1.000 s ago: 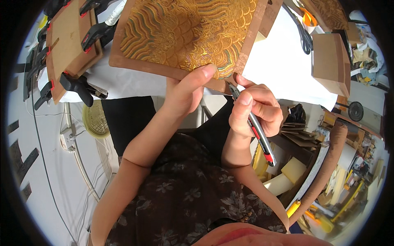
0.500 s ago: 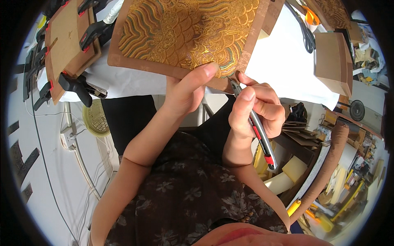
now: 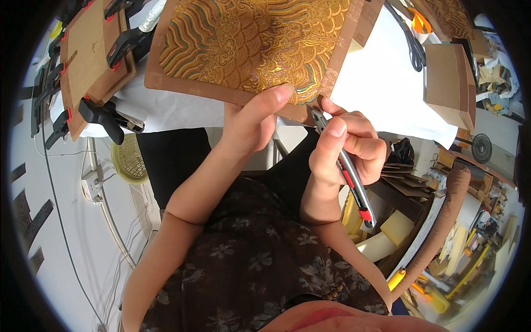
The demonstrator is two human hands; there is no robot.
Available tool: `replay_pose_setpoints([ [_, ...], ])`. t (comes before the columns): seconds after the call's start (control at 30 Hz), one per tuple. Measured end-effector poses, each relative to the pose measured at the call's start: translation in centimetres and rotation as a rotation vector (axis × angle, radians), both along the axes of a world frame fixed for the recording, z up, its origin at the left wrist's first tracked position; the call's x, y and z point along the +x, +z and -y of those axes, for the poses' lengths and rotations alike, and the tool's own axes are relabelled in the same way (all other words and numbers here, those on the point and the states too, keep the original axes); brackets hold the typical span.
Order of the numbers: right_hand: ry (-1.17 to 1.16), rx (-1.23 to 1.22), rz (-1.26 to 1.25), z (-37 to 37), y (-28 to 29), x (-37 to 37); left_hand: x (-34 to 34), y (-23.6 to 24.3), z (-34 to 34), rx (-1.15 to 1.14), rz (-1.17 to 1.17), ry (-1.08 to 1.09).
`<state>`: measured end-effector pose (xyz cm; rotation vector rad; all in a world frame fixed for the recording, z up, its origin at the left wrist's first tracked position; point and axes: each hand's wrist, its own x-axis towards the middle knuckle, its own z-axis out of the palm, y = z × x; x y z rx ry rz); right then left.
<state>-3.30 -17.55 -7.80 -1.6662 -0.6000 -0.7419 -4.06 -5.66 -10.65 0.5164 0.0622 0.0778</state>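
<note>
I hold a panel of gold brocade with green waves and a brown border (image 3: 249, 39) at the top middle. My left hand (image 3: 251, 122) is closed on its lower edge, thumb on the front near the brocade's edge, other fingers mostly hidden behind. My right hand (image 3: 345, 149) is closed round a silver utility knife with red parts (image 3: 357, 199), its blade end at the panel's lower right corner, where a fingertip also rests. Whether the blade cuts in is too small to tell.
Brown boards (image 3: 88, 61) with black clamps (image 3: 108, 119) lie at the left on the white-covered table (image 3: 387, 94). At the right are a brown block (image 3: 448, 83), black cord (image 3: 415, 52) and orange scissors (image 3: 420, 22). Below stand a basket (image 3: 127, 157), brown roll (image 3: 437, 232) and offcuts (image 3: 398, 182).
My right hand and the knife have shifted slightly to the right and tilted a little. The panel has moved very slightly up and left; my left hand keeps its grip.
</note>
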Motion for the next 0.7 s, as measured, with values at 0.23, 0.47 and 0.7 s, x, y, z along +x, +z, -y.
replay_pose_setpoints([
  [0.23,-0.021,0.018,-0.016,-0.2,0.0,-0.1,-0.2,-0.6,0.3,-0.059,-0.065,0.006],
  [0.47,0.027,0.110,-0.029,0.0,-0.1,0.1,0.1,0.4,0.2,-0.010,0.046,0.068],
  [0.7,-0.006,-0.011,0.000,-0.2,0.2,-0.1,0.0,0.2,0.2,-0.002,0.015,0.068],
])
